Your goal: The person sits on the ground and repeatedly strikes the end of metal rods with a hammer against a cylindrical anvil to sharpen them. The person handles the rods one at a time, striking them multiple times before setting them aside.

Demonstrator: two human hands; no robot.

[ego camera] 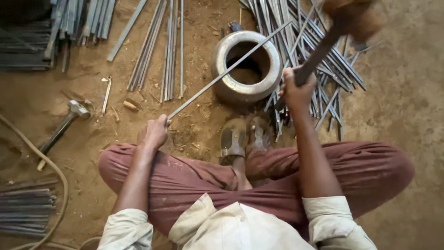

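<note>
My left hand point(154, 133) grips the near end of a long thin metal strip point(226, 71) that slants up and right across the rim of a heavy metal ring point(222, 81) standing on the dirt floor. In my right hand point(297, 88) is the dark handle of a hammer point(323, 48), raised above the ring; its head at the top right is blurred. I sit cross-legged in reddish trousers, sandalled feet point(243, 139) just below the ring.
A pile of metal strips point(323, 60) lies right of the ring, more strips point(159, 51) at the upper left and bundles point(23, 210) at the lower left. A second hammer point(62, 129) and a hose point(55, 176) lie on the left.
</note>
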